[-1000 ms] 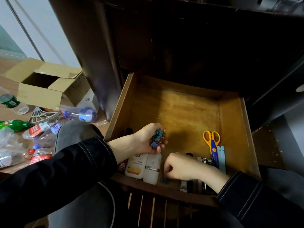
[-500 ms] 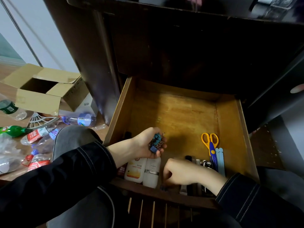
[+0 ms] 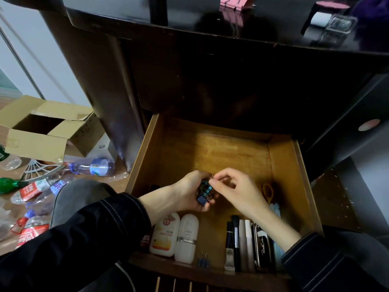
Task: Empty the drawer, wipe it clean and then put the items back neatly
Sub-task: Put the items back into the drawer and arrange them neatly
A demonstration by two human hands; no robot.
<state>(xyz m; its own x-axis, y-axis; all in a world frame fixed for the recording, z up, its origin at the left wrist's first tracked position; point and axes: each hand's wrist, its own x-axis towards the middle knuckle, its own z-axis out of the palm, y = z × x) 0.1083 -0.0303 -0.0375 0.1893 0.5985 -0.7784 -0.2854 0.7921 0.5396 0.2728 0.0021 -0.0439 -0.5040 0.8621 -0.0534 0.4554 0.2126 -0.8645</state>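
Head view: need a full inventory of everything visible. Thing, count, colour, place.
drawer: 1, brown wood, open, centre
binder clips: a bunch, blue and teal, held over the drawer
loose clips: apparently 2, blue, drawer front edge
bottles: 2, white, one orange-labelled, drawer front left
cosmetic sticks: about 4, black and pale, drawer front right
case: 1, black, beside the sticks
scissors: 1, yellow handles, drawer right, partly hidden
cardboard box: 1, tan, open, floor left
plastic bottles: several, mostly clear, floor left
pink clips: count unclear, desk top
left hand: grips the bunch
right hand: pinches one clip
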